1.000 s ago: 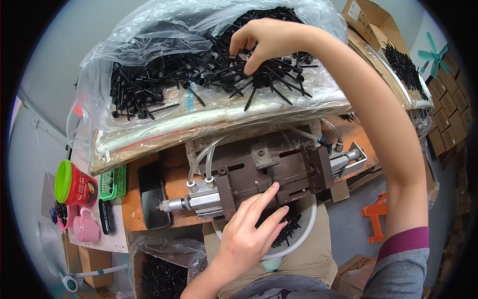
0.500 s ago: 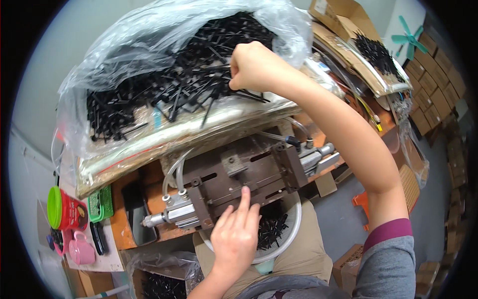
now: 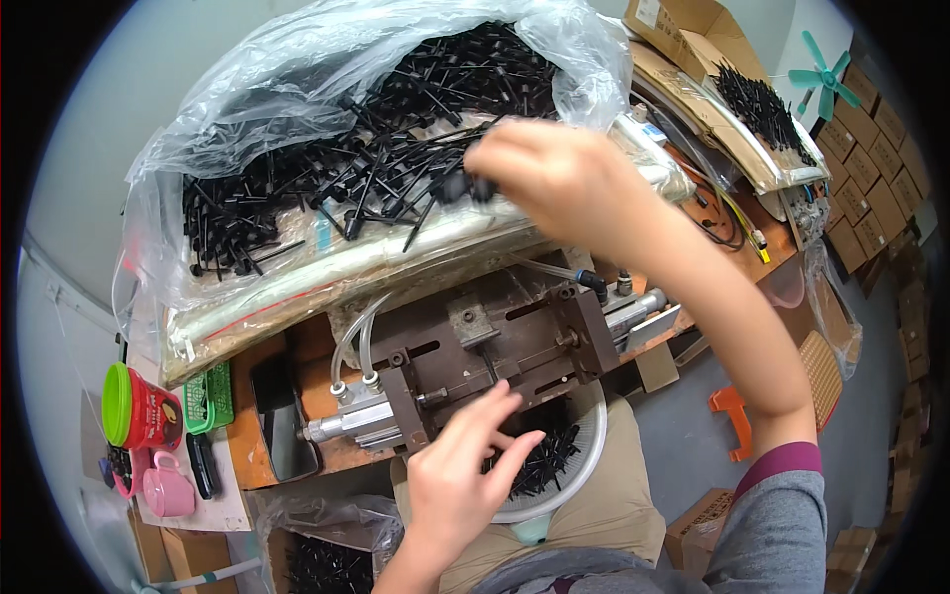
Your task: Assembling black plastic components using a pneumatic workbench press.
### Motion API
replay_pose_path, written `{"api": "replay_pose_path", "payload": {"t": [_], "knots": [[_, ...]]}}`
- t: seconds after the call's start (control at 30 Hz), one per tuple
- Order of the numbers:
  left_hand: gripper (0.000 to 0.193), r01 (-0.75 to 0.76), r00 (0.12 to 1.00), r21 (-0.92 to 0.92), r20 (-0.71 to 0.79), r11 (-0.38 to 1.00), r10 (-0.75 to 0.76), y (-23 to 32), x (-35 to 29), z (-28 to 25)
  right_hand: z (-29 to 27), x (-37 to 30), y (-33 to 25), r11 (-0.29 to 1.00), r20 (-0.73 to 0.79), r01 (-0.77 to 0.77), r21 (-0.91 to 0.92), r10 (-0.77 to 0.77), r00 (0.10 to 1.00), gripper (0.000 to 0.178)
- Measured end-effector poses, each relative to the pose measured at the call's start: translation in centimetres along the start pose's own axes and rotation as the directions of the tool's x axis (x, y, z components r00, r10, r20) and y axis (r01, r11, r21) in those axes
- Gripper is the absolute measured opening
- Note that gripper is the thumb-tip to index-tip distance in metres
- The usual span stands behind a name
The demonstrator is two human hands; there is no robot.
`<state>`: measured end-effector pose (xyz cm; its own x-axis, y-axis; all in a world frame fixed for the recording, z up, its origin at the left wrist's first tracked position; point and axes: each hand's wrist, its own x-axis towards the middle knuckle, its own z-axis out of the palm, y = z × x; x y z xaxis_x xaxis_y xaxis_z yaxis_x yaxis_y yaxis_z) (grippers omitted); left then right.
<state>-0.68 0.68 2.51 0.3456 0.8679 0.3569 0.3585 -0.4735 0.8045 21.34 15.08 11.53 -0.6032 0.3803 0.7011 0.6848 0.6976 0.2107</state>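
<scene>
Black plastic part [image 3: 457, 188], slender, blurred

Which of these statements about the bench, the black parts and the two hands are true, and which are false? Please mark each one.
1. The right hand is above the clear plastic bag of black parts. True.
2. The left hand rests on the pink mug. False: it is at the front of the metal fixture; the pink mug stands apart, far to the left.
3. A round container with black parts sits on the person's lap. True.
4. The red cup has a blue lid. False: its lid is green.
5. The right hand is empty. False: its fingers pinch a small black part.
</scene>
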Motion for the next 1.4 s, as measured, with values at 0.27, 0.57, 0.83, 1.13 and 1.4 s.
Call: {"api": "replay_pose_path", "payload": {"t": [0.27, 0.57, 0.83, 1.13, 1.4], "knots": [[0.031, 0.035, 0.99, -0.363, -0.113, 0.931, -0.081, 1.4, 0.6, -2.2, -1.5, -6.0, -9.8, 0.978, -0.008, 0.205, 0.047, -0.205, 0.979, 0.041], [0.027, -0.199, 0.97, 0.412, -0.047, 0.889, 0.239, -1.4, -1.8, 1.7, -3.0, -8.7, -10.0, 0.82, 0.012, -0.376, 0.431, 0.412, 0.911, 0.047], [0.027, -0.198, 0.976, 0.565, 0.038, 0.801, 0.215, -1.7, -0.5, 2.9, -4.0, -9.9, -12.1, 0.504, 0.066, -0.461, 0.73, 0.62, 0.782, 0.052], [0.028, -0.211, 0.977, 0.578, 0.118, 0.788, 0.176, -0.9, -0.1, 1.8, -4.9, -10.6, -13.7, 0.641, 0.212, -0.53, 0.555, 0.508, 0.835, 0.032], [0.02, -0.271, 0.868, 0.511, -0.236, 0.816, 0.436, -0.1, 8.2, -5.0, -2.1, -12.1, -16.0, 0.817, 0.317, -0.488, 0.307, 0.396, 0.862, 0.022]]}}
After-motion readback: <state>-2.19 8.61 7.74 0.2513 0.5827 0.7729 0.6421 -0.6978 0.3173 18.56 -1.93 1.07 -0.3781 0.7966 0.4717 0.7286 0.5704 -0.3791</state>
